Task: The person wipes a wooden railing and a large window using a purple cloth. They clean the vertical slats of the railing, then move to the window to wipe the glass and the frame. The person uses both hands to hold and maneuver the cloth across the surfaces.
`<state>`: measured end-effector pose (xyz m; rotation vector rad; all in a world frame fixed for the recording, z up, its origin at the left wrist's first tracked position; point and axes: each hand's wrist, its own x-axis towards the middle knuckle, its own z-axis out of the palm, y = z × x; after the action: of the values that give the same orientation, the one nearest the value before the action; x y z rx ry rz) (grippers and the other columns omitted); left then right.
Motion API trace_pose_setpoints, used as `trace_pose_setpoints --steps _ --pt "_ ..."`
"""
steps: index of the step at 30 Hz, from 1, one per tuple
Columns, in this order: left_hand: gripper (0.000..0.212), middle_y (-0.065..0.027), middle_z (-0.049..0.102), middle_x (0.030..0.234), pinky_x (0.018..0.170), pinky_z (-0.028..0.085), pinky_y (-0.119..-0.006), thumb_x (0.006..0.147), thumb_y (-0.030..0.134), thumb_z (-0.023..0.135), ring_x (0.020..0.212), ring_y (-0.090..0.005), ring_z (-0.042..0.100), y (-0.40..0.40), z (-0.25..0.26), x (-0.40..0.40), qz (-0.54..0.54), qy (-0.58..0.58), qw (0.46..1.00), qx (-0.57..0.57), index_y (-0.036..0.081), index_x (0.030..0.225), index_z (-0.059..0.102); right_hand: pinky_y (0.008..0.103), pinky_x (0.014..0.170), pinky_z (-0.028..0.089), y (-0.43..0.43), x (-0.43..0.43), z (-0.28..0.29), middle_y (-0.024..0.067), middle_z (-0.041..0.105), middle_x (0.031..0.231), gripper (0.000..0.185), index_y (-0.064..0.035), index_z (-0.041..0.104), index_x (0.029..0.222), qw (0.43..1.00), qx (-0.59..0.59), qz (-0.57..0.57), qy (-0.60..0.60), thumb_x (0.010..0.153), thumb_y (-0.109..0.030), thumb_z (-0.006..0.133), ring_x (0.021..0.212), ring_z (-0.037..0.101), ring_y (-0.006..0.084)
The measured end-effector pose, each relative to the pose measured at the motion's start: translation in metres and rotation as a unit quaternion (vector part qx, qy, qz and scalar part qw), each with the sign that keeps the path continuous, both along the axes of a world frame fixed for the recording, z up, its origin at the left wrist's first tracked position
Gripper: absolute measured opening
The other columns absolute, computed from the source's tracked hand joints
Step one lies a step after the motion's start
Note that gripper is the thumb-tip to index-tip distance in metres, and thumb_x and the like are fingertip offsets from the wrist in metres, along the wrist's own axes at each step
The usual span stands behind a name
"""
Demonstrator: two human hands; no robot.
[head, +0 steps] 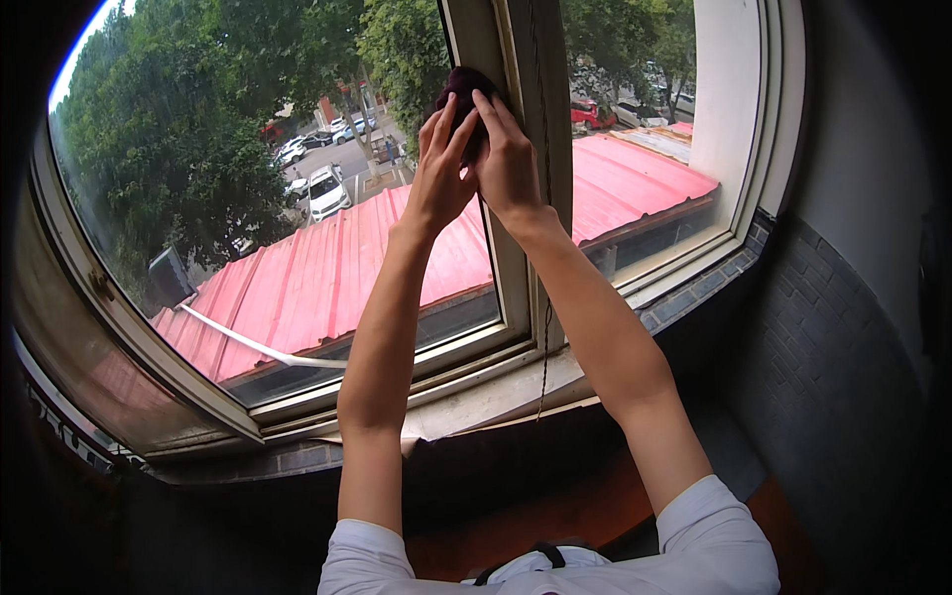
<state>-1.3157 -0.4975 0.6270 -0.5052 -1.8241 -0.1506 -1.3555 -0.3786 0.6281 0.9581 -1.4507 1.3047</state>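
Both arms reach up and forward to a sliding window. A dark purple cloth [470, 80] is pressed against the edge of the glass pane [401, 149] where it meets the upright window frame [513, 275]. My left hand [444, 160] lies on the cloth's left side, its fingers spread over it. Close beside it, my right hand [509, 156] holds the cloth from the right, near the frame. The hands nearly touch, and the lower part of the cloth is mostly hidden behind them.
A twisted cord [547, 327] hangs down the middle upright. Below runs a pale window sill [476, 409] with a curled edge. Outside are a red corrugated roof [297, 290], trees and parked cars. Dark brick-patterned tiles [825, 305] cover the lower wall at right.
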Motion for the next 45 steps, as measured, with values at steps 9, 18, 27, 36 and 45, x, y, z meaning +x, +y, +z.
trace_pose_setpoints --steps 9,18,27,36,45 --pt "0.048 -0.0126 0.042 0.155 0.111 0.043 -0.045 0.081 0.000 0.066 0.135 -0.0380 0.041 0.002 -0.079 0.013 0.035 -0.041 0.998 -0.015 0.006 0.129 0.066 0.0492 0.108 0.045 -0.017 0.000 -0.103 0.0346 0.036 0.149 0.061 0.0102 0.038 0.146 0.984 0.112 -0.136 -0.030 0.091 -0.004 0.059 0.131 0.048 0.0506" --pt "0.046 -0.0147 0.045 0.150 0.108 0.045 -0.045 0.080 0.004 0.067 0.128 -0.0374 0.045 0.012 -0.196 0.021 0.028 -0.114 0.993 0.031 0.006 0.126 0.068 0.0504 0.115 0.038 -0.010 0.029 -0.213 0.0360 0.023 0.157 0.061 0.0087 0.026 0.153 0.967 0.109 0.000 -0.231 0.097 -0.004 0.049 0.141 0.035 0.0521" --pt "0.045 -0.0175 0.049 0.144 0.106 0.046 -0.047 0.080 0.004 0.068 0.125 -0.0408 0.048 0.014 -0.289 0.032 0.015 -0.210 0.972 0.100 0.007 0.125 0.069 0.0478 0.116 0.037 -0.007 0.043 -0.306 0.0360 0.020 0.159 0.063 0.0078 0.026 0.153 0.923 0.145 0.055 -0.351 0.095 -0.004 0.048 0.142 0.033 0.0516" --pt "0.043 -0.0179 0.055 0.138 0.105 0.046 -0.039 0.090 0.005 0.067 0.125 -0.0289 0.057 0.024 -0.338 0.136 -0.093 -0.242 0.834 0.487 0.006 0.132 0.056 0.0486 0.115 0.035 0.011 0.150 -0.305 0.0261 0.043 0.150 0.066 0.0028 0.038 0.150 0.932 0.195 0.114 -0.285 0.089 -0.006 0.062 0.137 0.043 0.0415" --pt "0.041 -0.0144 0.055 0.139 0.108 0.046 -0.038 0.102 0.019 0.055 0.125 -0.0246 0.056 0.104 -0.340 0.272 -0.524 -0.274 0.369 0.716 0.003 0.140 0.047 0.0480 0.109 0.039 0.086 0.280 -0.267 0.0228 0.045 0.149 0.067 -0.0005 0.048 0.145 0.935 0.235 0.044 -0.261 0.085 -0.017 0.073 0.126 0.052 0.0378"
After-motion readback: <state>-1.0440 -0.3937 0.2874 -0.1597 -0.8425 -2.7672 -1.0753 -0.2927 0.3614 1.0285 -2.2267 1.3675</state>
